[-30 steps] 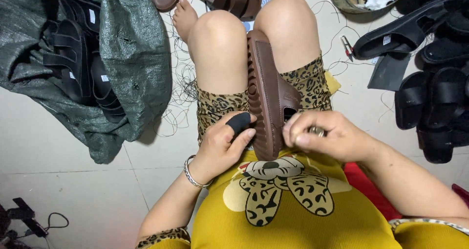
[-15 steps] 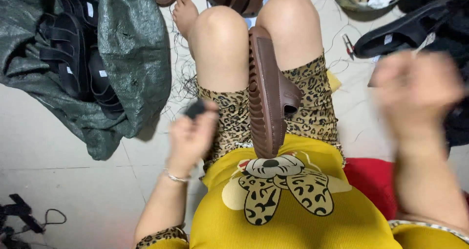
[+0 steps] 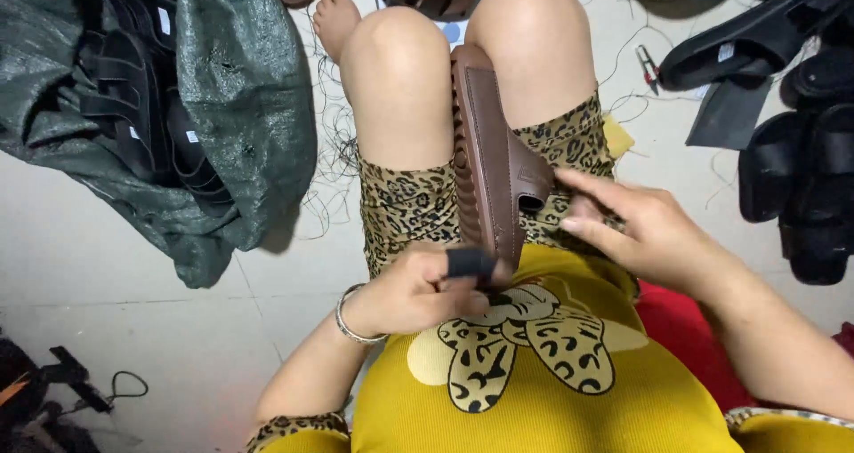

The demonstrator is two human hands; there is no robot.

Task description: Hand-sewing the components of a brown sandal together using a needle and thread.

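A worker stitches a brown sandal (image 3: pixel 487 164) held upright between the knees.

The left hand (image 3: pixel 414 291), one finger black-sleeved, pinches its heel end; the right hand (image 3: pixel 636 226) reaches its strap, fingers loosely open, apparently empty. The next stitch likely needs a steadier grip.

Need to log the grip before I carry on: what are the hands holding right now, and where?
The left hand pinches the heel end of the brown sandal wedged between the knees. The right hand touches its strap; whether it grips cannot be told.
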